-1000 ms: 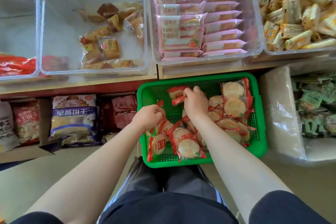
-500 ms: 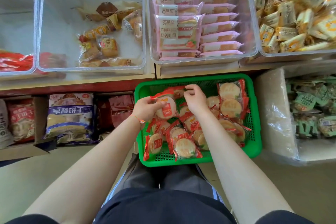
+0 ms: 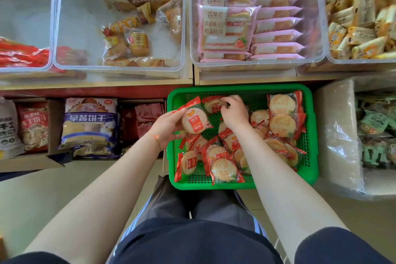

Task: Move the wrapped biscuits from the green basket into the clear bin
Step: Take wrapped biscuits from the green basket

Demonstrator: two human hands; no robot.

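While the left hand holds one biscuit pack lifted over the left rim of the green basket, fingers curled round its edge, the right hand pinches a second pack near the basket's far wall. Neither has reached a bin yet. Many more packs lie loose in the basket, most toward its near and right sides.

These look light, the film slick and crinkly, and the round biscuit inside probably brittle. Best taken by the red crimped end or lightly across the disc, never squeezed; dropped gently rather than thrown.

Beyond the basket, on the shelf, stand clear bins. One straight behind the basket is packed with pink cake packs. One behind and left holds a few small cakes with much bare floor, so I judge it the likely target, though nothing marks it. Far left of the basket, another bin holds red packs; far right, one holds yellow snacks.
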